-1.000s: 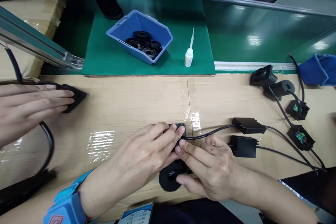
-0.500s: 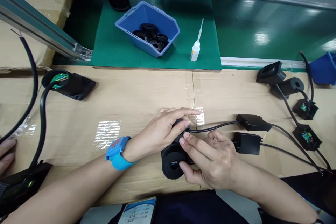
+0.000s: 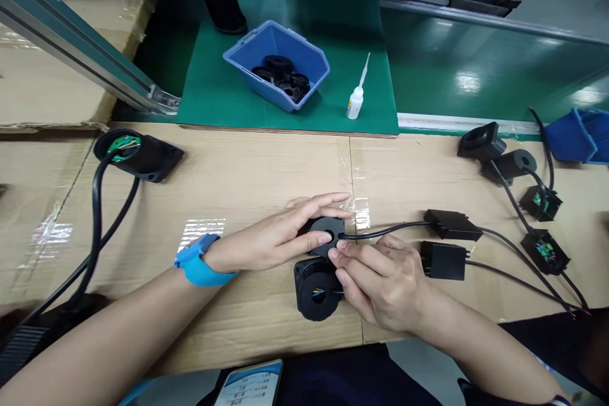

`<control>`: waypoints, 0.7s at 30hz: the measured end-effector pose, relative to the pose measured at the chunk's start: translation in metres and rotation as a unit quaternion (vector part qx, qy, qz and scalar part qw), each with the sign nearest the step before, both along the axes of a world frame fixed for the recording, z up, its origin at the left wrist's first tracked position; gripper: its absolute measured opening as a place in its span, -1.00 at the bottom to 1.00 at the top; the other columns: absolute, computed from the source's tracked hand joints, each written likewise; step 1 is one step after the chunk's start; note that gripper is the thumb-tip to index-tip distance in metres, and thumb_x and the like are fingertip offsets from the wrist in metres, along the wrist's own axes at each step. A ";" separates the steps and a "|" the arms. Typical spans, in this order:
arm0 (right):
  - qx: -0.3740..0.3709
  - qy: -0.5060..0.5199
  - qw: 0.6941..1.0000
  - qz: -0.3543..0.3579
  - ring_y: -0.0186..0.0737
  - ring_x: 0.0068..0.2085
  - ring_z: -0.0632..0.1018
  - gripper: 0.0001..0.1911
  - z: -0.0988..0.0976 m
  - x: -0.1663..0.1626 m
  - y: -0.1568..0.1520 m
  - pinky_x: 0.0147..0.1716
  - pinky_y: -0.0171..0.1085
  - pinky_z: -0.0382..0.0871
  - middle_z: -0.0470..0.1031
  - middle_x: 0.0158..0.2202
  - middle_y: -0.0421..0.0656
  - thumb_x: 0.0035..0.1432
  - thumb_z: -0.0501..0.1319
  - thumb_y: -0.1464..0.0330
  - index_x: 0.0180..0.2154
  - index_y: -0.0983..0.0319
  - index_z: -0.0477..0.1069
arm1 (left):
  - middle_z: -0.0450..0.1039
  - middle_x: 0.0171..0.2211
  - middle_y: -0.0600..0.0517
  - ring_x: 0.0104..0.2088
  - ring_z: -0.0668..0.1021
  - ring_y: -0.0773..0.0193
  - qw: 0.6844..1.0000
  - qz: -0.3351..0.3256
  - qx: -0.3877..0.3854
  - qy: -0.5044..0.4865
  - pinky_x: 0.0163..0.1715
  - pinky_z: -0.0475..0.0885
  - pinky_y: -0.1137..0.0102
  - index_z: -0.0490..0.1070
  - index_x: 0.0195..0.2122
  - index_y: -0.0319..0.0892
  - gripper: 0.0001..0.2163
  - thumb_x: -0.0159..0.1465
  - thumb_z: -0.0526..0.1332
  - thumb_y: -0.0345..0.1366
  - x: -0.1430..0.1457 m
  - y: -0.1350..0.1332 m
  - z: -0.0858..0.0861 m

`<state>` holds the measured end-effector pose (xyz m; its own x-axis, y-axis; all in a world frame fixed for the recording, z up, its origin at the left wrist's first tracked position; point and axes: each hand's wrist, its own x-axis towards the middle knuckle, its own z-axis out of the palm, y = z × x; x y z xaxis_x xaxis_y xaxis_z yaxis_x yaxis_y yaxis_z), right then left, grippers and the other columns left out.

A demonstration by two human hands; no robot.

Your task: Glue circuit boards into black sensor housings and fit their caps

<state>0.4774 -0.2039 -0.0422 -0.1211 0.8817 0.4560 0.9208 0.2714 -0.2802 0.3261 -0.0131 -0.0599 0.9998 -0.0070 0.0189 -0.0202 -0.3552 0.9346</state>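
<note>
A black round housing with a flat cap (image 3: 328, 228) sits on the cardboard surface, a black cable (image 3: 385, 228) running from its right side. My left hand (image 3: 280, 235) has its thumb pressed on the cap beside the centre hole, its other fingers stretched along the far side. At the cap's near right edge, the fingertips of my right hand (image 3: 385, 273) close together beside the cable's entry. A second black round housing (image 3: 318, 295), with coloured wires inside its hole, lies just nearer to me, apart from the right thumb. What the right fingertips pinch is partly hidden.
A blue bin (image 3: 276, 44) of black rings and a white dropper bottle (image 3: 355, 103) stand on the green board. Cabled black boxes (image 3: 451, 225) lie right; a larger black housing (image 3: 143, 153) is left. A phone (image 3: 250, 384) is below the table edge.
My right thumb has left the nearer housing and moved up towards the capped one. My left thumb has slid down the cap. At the far left, a cable has dropped and another person's fingers have gone.
</note>
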 end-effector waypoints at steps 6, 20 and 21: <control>0.004 -0.005 1.000 0.001 -0.28 -0.30 0.63 -0.80 0.000 -0.002 0.000 -0.34 -0.19 0.39 0.63 -0.12 -0.15 0.30 0.22 0.40 -0.11 0.34 0.57 | 0.35 0.20 0.01 0.37 0.19 0.18 0.985 0.097 0.133 -0.047 0.36 0.08 0.14 0.19 0.24 -0.04 -0.70 0.50 0.08 -0.28 -0.007 -0.013 -0.003; -0.031 -0.006 0.999 0.022 -0.31 -0.15 0.64 -0.78 0.005 0.002 0.001 -0.32 -0.25 0.36 0.62 -0.09 -0.11 0.33 0.20 0.47 -0.03 0.32 0.53 | 0.51 0.05 -0.01 0.34 0.30 0.05 0.943 0.145 0.206 -0.217 0.24 0.18 0.06 0.22 0.17 -0.08 -0.67 0.41 0.13 -0.43 -0.009 -0.013 -0.014; -0.034 -0.006 0.999 0.022 -0.31 -0.16 0.63 -0.78 0.005 0.002 0.002 -0.32 -0.25 0.36 0.62 -0.08 -0.11 0.33 0.19 0.47 -0.03 0.32 0.53 | 0.48 0.10 -0.04 0.33 0.30 0.07 0.951 0.141 0.186 -0.203 0.25 0.18 0.07 0.19 0.21 -0.09 -0.65 0.42 0.13 -0.38 -0.010 -0.012 -0.013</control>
